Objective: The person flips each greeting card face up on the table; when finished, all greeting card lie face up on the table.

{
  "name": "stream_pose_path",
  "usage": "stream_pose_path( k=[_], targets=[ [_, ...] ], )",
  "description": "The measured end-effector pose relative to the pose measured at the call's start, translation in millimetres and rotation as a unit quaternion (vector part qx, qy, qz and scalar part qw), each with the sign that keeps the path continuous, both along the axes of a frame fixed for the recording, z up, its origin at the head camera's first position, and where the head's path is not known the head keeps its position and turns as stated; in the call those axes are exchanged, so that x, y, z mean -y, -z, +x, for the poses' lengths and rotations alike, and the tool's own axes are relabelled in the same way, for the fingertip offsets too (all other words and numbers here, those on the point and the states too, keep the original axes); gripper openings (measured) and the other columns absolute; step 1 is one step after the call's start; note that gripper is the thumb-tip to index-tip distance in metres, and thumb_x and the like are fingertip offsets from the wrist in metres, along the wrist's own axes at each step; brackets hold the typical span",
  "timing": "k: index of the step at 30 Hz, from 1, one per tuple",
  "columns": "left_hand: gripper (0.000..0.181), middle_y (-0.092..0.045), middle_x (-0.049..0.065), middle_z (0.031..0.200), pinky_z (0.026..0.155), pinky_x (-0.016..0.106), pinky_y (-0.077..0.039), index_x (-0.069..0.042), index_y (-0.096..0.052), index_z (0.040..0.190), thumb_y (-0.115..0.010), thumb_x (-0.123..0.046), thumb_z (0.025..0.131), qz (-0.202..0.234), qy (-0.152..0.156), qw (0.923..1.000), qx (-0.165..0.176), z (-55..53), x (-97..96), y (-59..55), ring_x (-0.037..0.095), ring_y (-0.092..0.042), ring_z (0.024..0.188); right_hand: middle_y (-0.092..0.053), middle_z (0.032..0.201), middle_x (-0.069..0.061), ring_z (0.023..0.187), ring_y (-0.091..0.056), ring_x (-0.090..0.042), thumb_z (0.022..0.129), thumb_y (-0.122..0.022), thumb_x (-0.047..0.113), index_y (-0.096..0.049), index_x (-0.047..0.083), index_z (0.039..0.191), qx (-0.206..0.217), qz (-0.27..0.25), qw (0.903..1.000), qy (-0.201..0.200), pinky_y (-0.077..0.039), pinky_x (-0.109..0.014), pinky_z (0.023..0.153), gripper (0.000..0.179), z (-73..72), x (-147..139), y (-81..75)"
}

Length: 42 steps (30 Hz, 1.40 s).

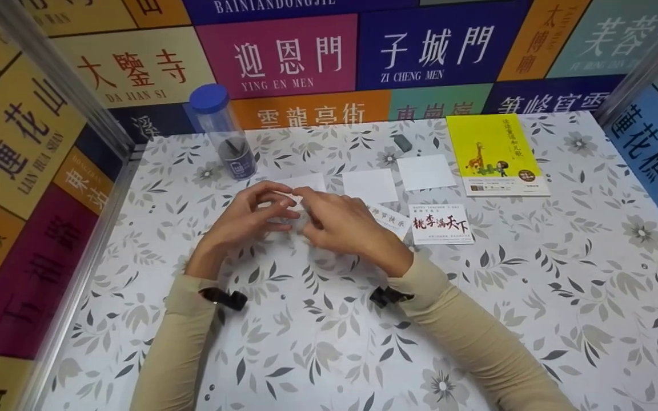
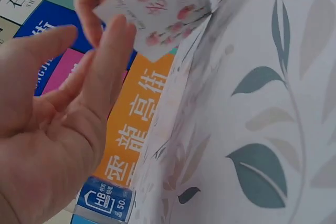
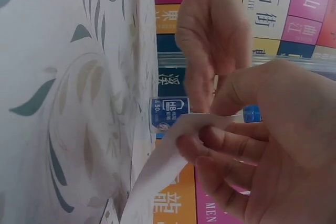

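My right hand (image 1: 343, 220) pinches a thin card (image 2: 176, 17) between thumb and fingers. Pink flowers and lettering cover the face seen in the left wrist view; the plain white back of the card (image 3: 165, 150) shows in the right wrist view. My left hand (image 1: 249, 214) is just to the left, fingers loosely bent and spread, with its fingertips close to the card's edge. A printed card (image 1: 389, 220) peeks out from under the right hand in the head view. Right of it lies a white card with red and black characters (image 1: 440, 224).
Behind the hands lie blank white cards (image 1: 370, 185), one partly hidden. A clear tube with a blue lid (image 1: 223, 131) stands at the back left. A grey eraser (image 1: 403, 142) and a yellow booklet (image 1: 497, 154) are at the back right. Sign-covered panels (image 1: 300, 57) border the table.
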State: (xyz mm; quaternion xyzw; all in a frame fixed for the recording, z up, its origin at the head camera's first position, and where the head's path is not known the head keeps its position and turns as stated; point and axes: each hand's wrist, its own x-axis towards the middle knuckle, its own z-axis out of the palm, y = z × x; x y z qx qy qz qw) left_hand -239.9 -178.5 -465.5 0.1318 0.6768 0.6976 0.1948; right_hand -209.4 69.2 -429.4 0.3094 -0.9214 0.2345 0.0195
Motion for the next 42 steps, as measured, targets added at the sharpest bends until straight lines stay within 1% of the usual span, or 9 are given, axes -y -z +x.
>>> stream_pose_path(
  k=[6, 11, 14, 17, 22, 28, 33, 38, 42],
  targets=[
    [0.048, -0.058, 0.021, 0.141, 0.089, 0.052, -0.066, -0.014, -0.064, 0.146, -0.079, -0.020, 0.101, -0.084, -0.054, 0.9930, -0.063, -4.7, 1.5, 5.0, 0.048, -0.072, 0.114, -0.062, 0.084, 0.004, 0.070, -0.056, -0.014, 0.094, -0.057, 0.014, -0.053, 0.027, 0.157, -0.004, -0.096, 0.9953, -0.004, -0.045, -0.035, 0.058, 0.065, -3.0, -2.5, -10.2],
    [0.034, -0.066, 0.014, 0.123, 0.076, 0.042, -0.060, -0.012, -0.072, 0.131, -0.081, -0.022, 0.099, -0.142, -0.088, 0.9812, -0.097, -7.6, 9.7, 6.2, 0.032, -0.073, 0.100, -0.067, 0.091, -0.002, 0.076, -0.062, -0.018, 0.100, -0.058, 0.012, -0.056, 0.021, 0.155, 0.037, -0.101, 0.9942, -0.005, -0.048, -0.036, 0.063, 0.056, -12.8, -11.2, -9.2],
    [0.029, -0.070, 0.013, 0.111, 0.073, 0.036, -0.058, -0.011, -0.074, 0.126, -0.081, -0.018, 0.098, -0.170, -0.076, 0.9776, -0.099, -7.9, 15.3, 6.5, 0.027, -0.071, 0.092, -0.071, 0.098, -0.003, 0.082, -0.066, -0.020, 0.102, -0.064, 0.016, -0.061, 0.020, 0.150, 0.073, -0.059, 0.9955, 0.008, -0.051, -0.038, 0.068, 0.049, -19.4, -16.1, -2.3],
    [0.031, -0.069, 0.011, 0.109, 0.073, 0.032, -0.055, -0.017, -0.076, 0.127, -0.082, -0.017, 0.097, -0.216, -0.034, 0.9708, -0.099, -7.1, 18.9, 7.2, 0.025, -0.066, 0.089, -0.074, 0.102, -0.004, 0.089, -0.068, -0.022, 0.100, -0.072, 0.019, -0.070, 0.019, 0.138, 0.098, -0.016, 0.9949, 0.018, -0.054, -0.041, 0.073, 0.039, -24.7, -18.0, 7.9],
    [0.029, -0.070, 0.013, 0.105, 0.074, 0.031, -0.050, -0.017, -0.079, 0.123, -0.083, -0.010, 0.094, -0.279, 0.019, 0.9501, -0.139, -5.8, 17.0, 8.8, 0.024, -0.061, 0.084, -0.074, 0.102, -0.004, 0.093, -0.067, -0.021, 0.095, -0.079, 0.022, -0.077, 0.017, 0.126, 0.111, 0.024, 0.9934, 0.018, -0.056, -0.043, 0.076, 0.031, -27.9, -18.3, 23.4],
    [0.024, -0.076, 0.012, 0.108, 0.077, 0.034, -0.050, -0.011, -0.082, 0.112, -0.087, -0.009, 0.089, -0.344, 0.014, 0.9281, -0.141, -0.6, 11.1, 6.4, 0.024, -0.063, 0.087, -0.072, 0.112, -0.007, 0.100, -0.066, -0.023, 0.094, -0.079, 0.021, -0.077, 0.016, 0.129, 0.108, 0.048, 0.9929, 0.010, -0.057, -0.044, 0.083, 0.035, -22.4, -13.5, 32.9],
    [0.025, -0.077, 0.009, 0.109, 0.080, 0.035, -0.049, -0.013, -0.081, 0.113, -0.089, -0.013, 0.089, -0.377, 0.002, 0.9185, -0.121, -0.2, 7.5, 6.0, 0.024, -0.063, 0.091, -0.071, 0.120, -0.007, 0.108, -0.067, -0.025, 0.094, -0.080, 0.022, -0.074, 0.016, 0.134, 0.101, 0.049, 0.9936, 0.011, -0.058, -0.045, 0.090, 0.041, -17.6, -20.4, 34.5],
    [0.028, -0.075, 0.007, 0.111, 0.083, 0.036, -0.049, -0.015, -0.079, 0.115, -0.089, -0.016, 0.089, -0.382, -0.007, 0.9175, -0.109, -0.5, 4.1, 6.6, 0.024, -0.062, 0.095, -0.068, 0.131, -0.005, 0.120, -0.064, -0.024, 0.094, -0.080, 0.025, -0.070, 0.017, 0.140, 0.092, 0.034, 0.9951, 0.013, -0.057, -0.046, 0.102, 0.048, -14.5, -43.9, 34.5],
    [0.031, -0.071, 0.008, 0.113, 0.083, 0.037, -0.049, -0.016, -0.078, 0.117, -0.090, -0.017, 0.089, -0.377, -0.016, 0.9194, -0.112, -1.5, 3.5, 7.9, 0.024, -0.060, 0.096, -0.065, 0.143, -0.007, 0.132, -0.060, -0.029, 0.093, -0.082, 0.030, -0.068, 0.016, 0.143, 0.055, 0.035, 0.9966, 0.052, -0.051, -0.052, 0.113, 0.054, -12.3, -66.5, 34.7]
  ],
)
